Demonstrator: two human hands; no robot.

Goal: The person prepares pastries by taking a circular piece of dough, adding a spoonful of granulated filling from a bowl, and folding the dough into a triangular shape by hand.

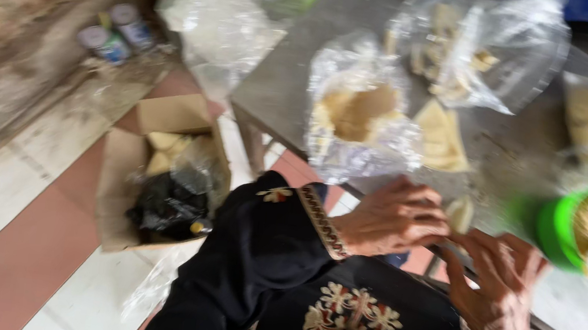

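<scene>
Dough, a small pale folded piece (pixel 459 213), sits at the near edge of the grey table (pixel 280 91), pinched between the two hands. It looks longer up-and-down than across, its long axis running from near to far with the top pointing toward the far side of the table, though blur hides its exact outline. The left hand (pixel 394 218) curls knuckles-up just left of the piece, its fingers bent in and closed against the piece's left side. The right hand (pixel 496 281) comes up from the near right, fingers partly spread and reaching toward the piece; its fingertips seem to touch the lower right side, but the blur does not let me tell how firmly they close. Both wrists emerge from black sleeves with embroidered trim. Just beyond the hands lies a flat pale wrapper sheet (pixel 442 137) on the table, and left of that an open clear bag (pixel 357 113) holding pale filling. Farther off sits another clear bag (pixel 481 46) with pale pieces. To the right, near the right hand, stands a green bowl (pixel 557 229) of yellowish filling. On the floor to the left is an open cardboard box (pixel 168 119) with a black bag inside.
</scene>
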